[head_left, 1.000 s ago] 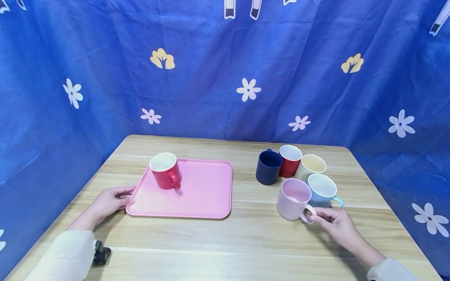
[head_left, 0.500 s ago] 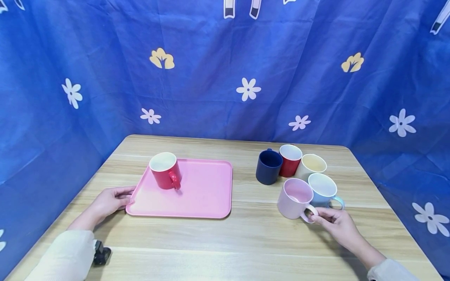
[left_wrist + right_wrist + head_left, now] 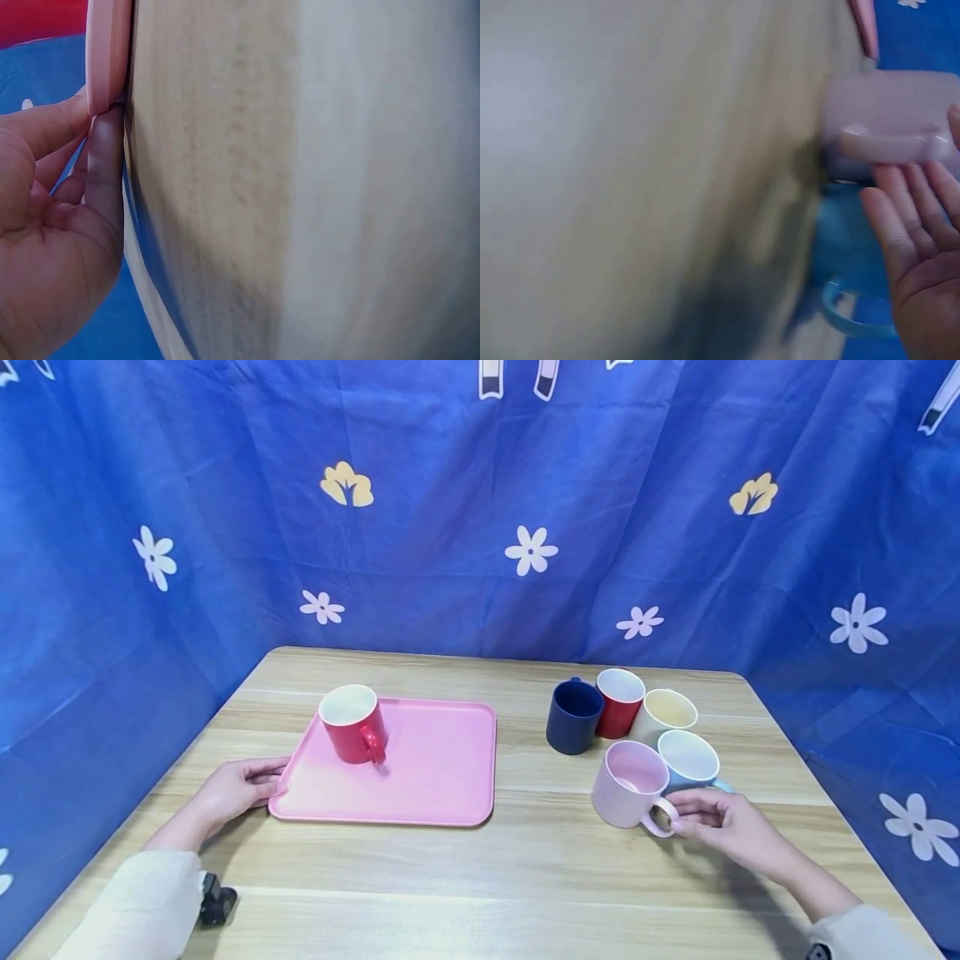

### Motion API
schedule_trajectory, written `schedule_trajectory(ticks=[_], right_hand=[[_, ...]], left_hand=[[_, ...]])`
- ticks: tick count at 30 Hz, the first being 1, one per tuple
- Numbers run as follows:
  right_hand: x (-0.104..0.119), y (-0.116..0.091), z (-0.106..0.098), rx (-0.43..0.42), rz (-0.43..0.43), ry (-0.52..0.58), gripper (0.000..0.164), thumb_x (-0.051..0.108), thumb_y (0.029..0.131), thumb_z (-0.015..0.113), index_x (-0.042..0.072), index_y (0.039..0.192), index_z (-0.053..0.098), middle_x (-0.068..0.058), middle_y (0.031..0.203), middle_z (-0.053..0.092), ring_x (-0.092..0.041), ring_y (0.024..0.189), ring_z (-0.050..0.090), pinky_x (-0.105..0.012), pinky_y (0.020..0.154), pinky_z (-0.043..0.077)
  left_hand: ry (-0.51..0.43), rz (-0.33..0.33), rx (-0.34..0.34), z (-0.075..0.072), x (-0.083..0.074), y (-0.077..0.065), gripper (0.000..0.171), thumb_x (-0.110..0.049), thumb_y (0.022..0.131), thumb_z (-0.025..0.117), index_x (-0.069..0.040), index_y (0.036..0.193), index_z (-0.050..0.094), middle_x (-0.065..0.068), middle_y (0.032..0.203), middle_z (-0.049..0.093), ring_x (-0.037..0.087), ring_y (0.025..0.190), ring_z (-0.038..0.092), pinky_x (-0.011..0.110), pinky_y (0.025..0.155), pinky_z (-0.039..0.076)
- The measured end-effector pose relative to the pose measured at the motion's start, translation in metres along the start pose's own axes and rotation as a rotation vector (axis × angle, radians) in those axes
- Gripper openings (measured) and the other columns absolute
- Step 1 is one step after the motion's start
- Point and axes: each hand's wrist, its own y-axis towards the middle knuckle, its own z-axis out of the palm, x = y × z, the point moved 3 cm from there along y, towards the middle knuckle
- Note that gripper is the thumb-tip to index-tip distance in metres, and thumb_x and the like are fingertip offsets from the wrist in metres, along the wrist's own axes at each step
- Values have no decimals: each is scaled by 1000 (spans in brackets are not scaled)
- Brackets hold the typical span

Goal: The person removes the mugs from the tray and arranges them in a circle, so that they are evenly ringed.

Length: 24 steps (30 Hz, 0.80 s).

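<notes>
My left hand (image 3: 232, 793) pinches the near left corner of a pink tray (image 3: 435, 777), thumb above and fingers beneath in the left wrist view. On the tray's left part stands a red mug (image 3: 348, 735) with a white inside. At the right, a pale pink mug (image 3: 618, 797) is upright on the table, its handle towards my right hand (image 3: 731, 831). In the right wrist view those fingers (image 3: 911, 202) are extended beside the handle, with the thumb apart at the frame's edge. A light blue mug (image 3: 847, 232) stands against the pale pink one, partly behind the hand.
Behind the pale pink mug are a navy mug (image 3: 572, 727), a second red mug (image 3: 617, 720) and a cream mug (image 3: 648, 727), grouped closely. The wooden table (image 3: 450, 893) meets a blue patterned cloth (image 3: 450, 568) at the back and sides.
The pale pink mug shifted slightly right against the light blue one, then stayed still. My right hand let go of its handle and spread its fingers. The left hand has not moved.
</notes>
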Motion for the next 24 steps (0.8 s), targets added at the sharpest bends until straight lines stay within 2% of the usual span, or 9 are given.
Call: schedule_trajectory(ticks=[3,7,11,16,19,24], right_hand=[[11,2,-11,22,13,-9,34,-2,89,63,-17,118,54,-29,107,63,-13,89,66,-31,70,57],[23,5,-22,-5,46,-27,38,1,89,65,-14,122,54,-31,111,61,-16,87,67,-37,68,57],[30,11,-26,-31,35,-20,41,2,89,65,-14,124,51,-30,112,61,-20,88,67,-41,68,57],[38,17,-26,-43,-7,28,43,0,91,62,-13,129,46,-13,117,64,-17,93,67,-41,71,56],[43,24,-23,-57,-33,63,44,-2,92,60,-12,132,44,-7,118,64,-19,95,66,-40,72,56],[51,40,-9,-89,-39,94,48,0,92,61,-10,134,42,-21,120,60,-22,97,66,-39,73,56]], left_hand=[[-5,2,2,0,0,0,56,-4,88,66,20,131,39,32,115,59,-7,82,57,18,72,53],[-12,-2,4,0,-1,0,56,-3,88,66,20,131,39,32,115,59,-6,82,57,19,72,53],[-12,-2,2,0,-1,-1,56,-3,88,66,20,132,39,32,115,59,-6,82,57,19,72,53],[14,20,-20,0,0,-2,55,-5,88,67,19,130,42,34,122,53,-8,85,54,17,73,52],[13,22,-25,1,1,-2,54,-4,88,67,18,131,43,35,127,49,-9,87,53,18,74,52],[33,20,-26,0,1,-2,53,-5,88,67,17,131,43,35,127,49,-10,87,52,17,74,52]])
